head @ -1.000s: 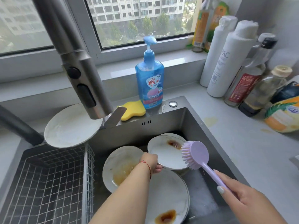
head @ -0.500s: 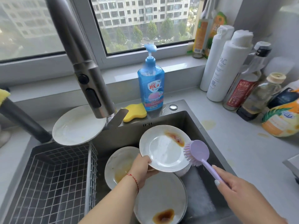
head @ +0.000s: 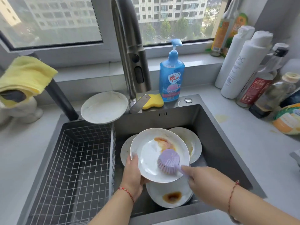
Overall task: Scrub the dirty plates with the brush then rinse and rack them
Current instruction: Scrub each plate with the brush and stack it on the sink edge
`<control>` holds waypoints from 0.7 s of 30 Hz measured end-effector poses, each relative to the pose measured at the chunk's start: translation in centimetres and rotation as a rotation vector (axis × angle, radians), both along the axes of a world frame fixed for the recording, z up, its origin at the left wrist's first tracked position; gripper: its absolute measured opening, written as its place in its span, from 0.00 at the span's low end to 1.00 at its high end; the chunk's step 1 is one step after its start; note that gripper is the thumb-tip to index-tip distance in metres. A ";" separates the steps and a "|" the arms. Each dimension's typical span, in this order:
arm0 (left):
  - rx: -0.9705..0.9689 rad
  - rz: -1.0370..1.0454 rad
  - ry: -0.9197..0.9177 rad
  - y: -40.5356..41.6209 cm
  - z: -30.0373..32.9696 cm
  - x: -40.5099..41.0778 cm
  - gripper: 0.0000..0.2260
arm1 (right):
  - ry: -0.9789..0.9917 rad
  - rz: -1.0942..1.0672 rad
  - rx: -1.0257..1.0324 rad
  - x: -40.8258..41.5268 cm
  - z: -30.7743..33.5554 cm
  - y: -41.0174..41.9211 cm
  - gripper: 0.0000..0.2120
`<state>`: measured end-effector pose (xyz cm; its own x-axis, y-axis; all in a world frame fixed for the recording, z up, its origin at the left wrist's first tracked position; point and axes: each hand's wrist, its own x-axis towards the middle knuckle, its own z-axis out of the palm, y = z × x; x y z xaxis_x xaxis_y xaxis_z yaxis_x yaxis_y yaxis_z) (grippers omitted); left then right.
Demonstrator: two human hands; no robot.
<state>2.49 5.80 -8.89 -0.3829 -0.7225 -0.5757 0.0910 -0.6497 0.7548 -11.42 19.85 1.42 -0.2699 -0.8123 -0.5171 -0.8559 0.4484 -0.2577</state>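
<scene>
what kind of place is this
Most likely a home kitchen, at the sink by a window. A steel sink holds dirty plates, a pull-down faucet hangs over it, and a blue dish soap bottle stands on its back edge.

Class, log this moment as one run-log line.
step: scrubbing | left hand: holds stained plate over sink | right hand: grips purple brush, bristles on plate | rack: no plates

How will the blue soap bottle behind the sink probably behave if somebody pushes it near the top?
The blue soap bottle is tall on a narrow base, so a push near its pump would probably tip it, not slide it. It looks nearly full, which should make it heavy and steadier. It stands at the sink edge beside the yellow sponge, so it may fall toward the basin.
</scene>
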 end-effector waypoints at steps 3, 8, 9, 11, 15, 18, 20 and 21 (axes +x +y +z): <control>-0.015 -0.019 0.013 1.1 0.0 1.0 0.18 | -0.105 0.071 -0.057 3.8 0.9 -0.9 0.15; -0.019 -0.012 0.064 2.4 0.6 1.9 0.16 | 0.074 -0.032 -0.118 2.5 1.0 -5.7 0.15; -0.023 0.017 0.065 2.2 0.8 2.2 0.16 | 0.113 -0.034 -0.100 1.4 0.8 -5.7 0.15; -0.040 0.054 0.039 1.6 1.0 2.6 0.17 | 0.144 0.012 -0.009 0.3 0.9 -4.4 0.14; -0.039 0.071 -0.033 0.9 0.9 3.2 0.19 | 0.038 0.202 0.081 2.5 1.4 -2.0 0.15; -0.022 0.061 -0.021 1.7 1.2 3.1 0.20 | -0.030 0.230 0.013 5.0 1.1 -4.0 0.15; -0.007 0.014 -0.008 2.3 1.4 2.9 0.20 | 0.029 0.160 -0.011 4.7 0.1 -6.4 0.18; -0.007 -0.001 -0.003 2.4 1.6 2.8 0.20 | 0.072 0.110 -0.032 3.9 -0.4 -7.2 0.19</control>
